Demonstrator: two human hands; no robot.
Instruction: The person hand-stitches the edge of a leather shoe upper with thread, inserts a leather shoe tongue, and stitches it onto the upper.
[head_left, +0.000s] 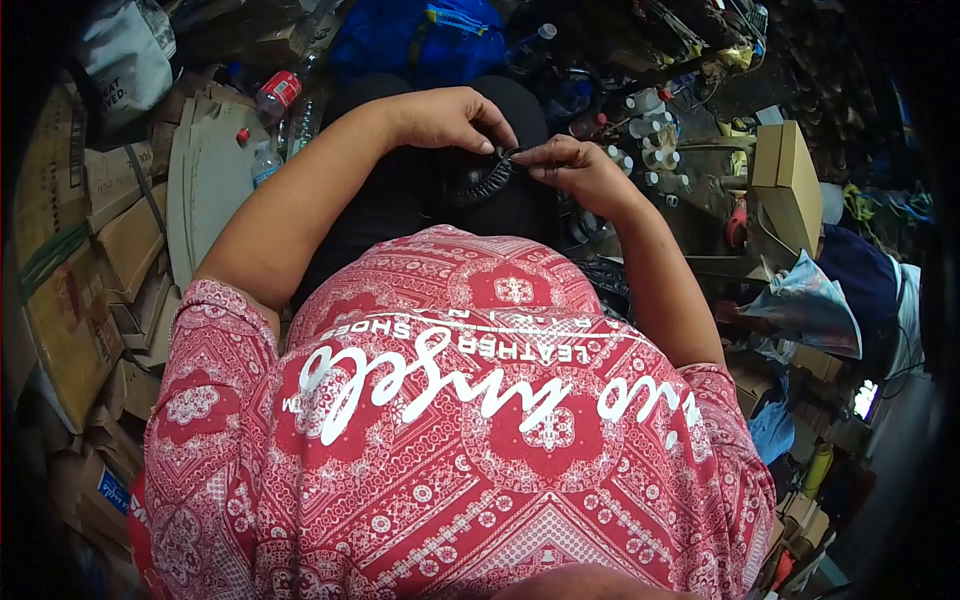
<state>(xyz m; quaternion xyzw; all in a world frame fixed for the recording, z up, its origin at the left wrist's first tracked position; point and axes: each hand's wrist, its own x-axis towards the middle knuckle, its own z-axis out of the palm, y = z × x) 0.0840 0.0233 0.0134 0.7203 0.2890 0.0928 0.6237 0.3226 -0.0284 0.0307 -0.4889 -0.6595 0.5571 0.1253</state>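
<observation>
Over my lap, my left hand (468, 118) and my right hand (578, 172) come together at the upper end of a small black ridged piece (487, 182). It curves, looks shiny, and has a row of short ridges along one edge; its exact kind I cannot make out. My left thumb and fingers pinch near its top. From the other side, the right thumb and forefinger close on the same end, where something thin and dark shows. Dark trousers (375, 190) behind the piece hide part of its outline.
Flattened cardboard (130, 225) is stacked at left, beside a pale board (210, 180). A red-labelled bottle (279, 92) lies near a blue bag (415, 40). Several small bottles (655, 150) stand at right, near a yellowish box (787, 180) and a red-handled tool (737, 223).
</observation>
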